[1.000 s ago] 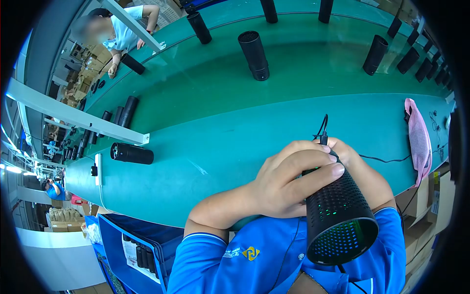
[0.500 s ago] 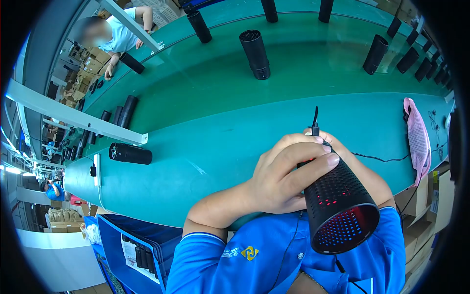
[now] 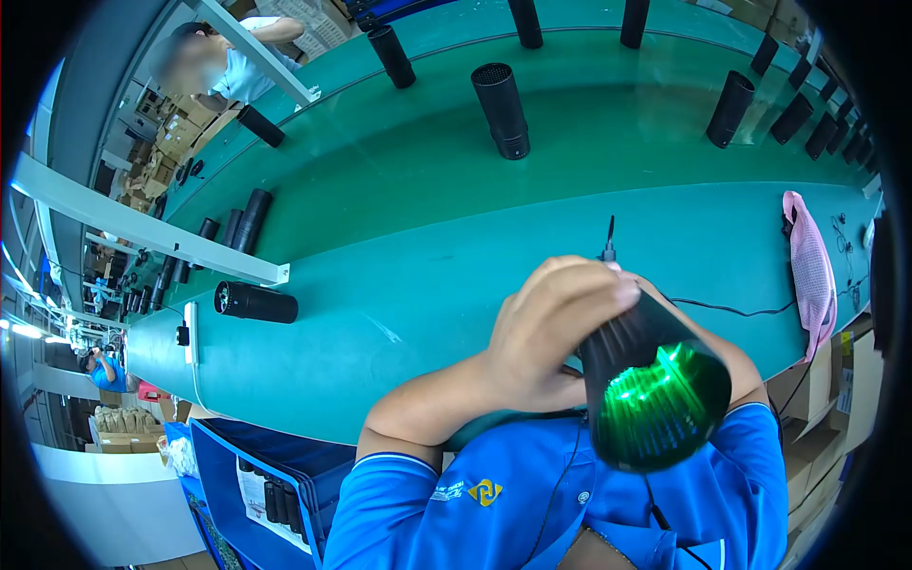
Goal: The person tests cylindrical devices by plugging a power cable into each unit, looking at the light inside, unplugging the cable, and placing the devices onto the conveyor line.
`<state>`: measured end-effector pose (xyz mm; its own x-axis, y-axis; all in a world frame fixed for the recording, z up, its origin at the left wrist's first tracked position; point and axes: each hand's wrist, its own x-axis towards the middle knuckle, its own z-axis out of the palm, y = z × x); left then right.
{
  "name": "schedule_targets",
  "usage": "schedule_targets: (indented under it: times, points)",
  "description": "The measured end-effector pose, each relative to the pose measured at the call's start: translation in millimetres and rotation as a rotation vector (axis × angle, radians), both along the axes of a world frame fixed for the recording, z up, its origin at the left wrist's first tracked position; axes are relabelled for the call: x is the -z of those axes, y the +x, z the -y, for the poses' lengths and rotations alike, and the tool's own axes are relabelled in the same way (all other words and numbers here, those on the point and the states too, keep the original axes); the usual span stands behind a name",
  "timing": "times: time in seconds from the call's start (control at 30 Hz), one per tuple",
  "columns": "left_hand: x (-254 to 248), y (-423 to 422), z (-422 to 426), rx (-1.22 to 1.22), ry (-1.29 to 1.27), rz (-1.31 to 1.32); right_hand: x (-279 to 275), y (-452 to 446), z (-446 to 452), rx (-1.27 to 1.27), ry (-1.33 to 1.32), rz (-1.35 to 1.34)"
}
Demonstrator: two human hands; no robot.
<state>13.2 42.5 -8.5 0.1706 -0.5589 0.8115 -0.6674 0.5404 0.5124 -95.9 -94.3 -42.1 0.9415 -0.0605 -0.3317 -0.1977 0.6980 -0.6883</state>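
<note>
My left hand [image 3: 556, 328] is closed around the upper side of a black perforated cylinder [image 3: 655, 380], tilted in front of my chest. Its open end faces the camera, and green lights glow inside. At the far end, a black cable plug [image 3: 609, 249] sticks up just beyond my left fingers. My right hand [image 3: 652, 288] is behind that far end. Its fingers are hidden by the cylinder and my left hand, so I cannot tell how it grips.
A similar cylinder [image 3: 256, 302] lies left on the green table [image 3: 408, 285]; another [image 3: 501, 109] stands ahead, with several more around. A pink mesh pouch [image 3: 809, 271] and thin cable [image 3: 731, 307] are right. A blue bin [image 3: 252, 475] stands lower left. A person [image 3: 242, 71] sits across.
The lights in the cylinder have gone from red to green. The cylinder has shifted slightly and its mouth has tipped up. My right fingertips have slipped out of sight. The person across has raised an arm.
</note>
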Motion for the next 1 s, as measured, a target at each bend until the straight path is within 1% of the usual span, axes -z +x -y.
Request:
schedule_targets:
  times: [0.03, 0.07, 0.1, 0.13, 0.2, 0.23, 0.3, 0.37, 0.4, 0.53, 0.57, 0.7, 0.73, 0.87, 0.93, 0.97, 1.0]
  points:
    - [1, 2, -1, 0.011, 0.016, -0.024, -2, 0, 0, 0.013, -0.004, -0.008]
    - [-1, -1, -7, -0.005, 0.108, -0.135, -3, 1, 1, 0.013, -0.006, -0.004]
    - [-7, -4, -11, -0.021, 0.200, -0.245, -3, 1, 6, -0.134, -0.127, 0.110]
    - [-12, -4, -11, -0.020, 0.198, -0.241, -4, 1, 12, -0.281, -0.250, 0.223]
    - [-24, -3, -9, 0.002, -0.006, -0.923, -6, 3, 18, -0.577, -0.496, 0.446]
    - [-25, 1, -10, 0.002, -0.008, -0.918, -12, 2, 18, -0.578, -0.499, 0.450]
    - [-25, 12, -13, 0.127, -0.006, -1.142, -40, -5, 14, -0.297, -1.011, 0.737]
    - [-22, 19, -14, 0.260, 0.000, -1.365, -59, -10, 10, 0.044, -1.505, 0.998]
    - [-21, 17, -13, 0.265, 0.000, -1.363, -58, -9, 8, 0.047, -1.510, 0.999]
    - [-13, 4, -12, 0.205, 0.129, -1.044, -44, -1, 1, 0.420, -1.501, 0.699]
    - [-13, 2, -12, 0.206, 0.131, -1.040, -46, -2, 0, 0.424, -1.501, 0.700]
    - [-14, -2, -13, 0.190, 0.188, -0.961, -56, -16, -1, -0.056, -1.542, 0.511]
    - [-15, -3, -15, 0.190, 0.187, -0.958, -55, -17, 0, -0.054, -1.543, 0.513]
    - [-26, -8, -22, 0.260, 0.217, -0.935, -49, -19, 13, -0.026, -1.660, 0.874]
    - [-29, -10, -24, 0.260, 0.206, -0.852, -59, -20, 14, 0.022, -1.624, 0.928]
    - [-32, -3, -29, 0.259, 0.204, -0.852, -60, -23, 23, 0.021, -1.625, 0.930]
    - [-38, 8, -36, 0.320, 0.065, -0.895, -57, -30, 41, 0.221, -1.443, 0.884]
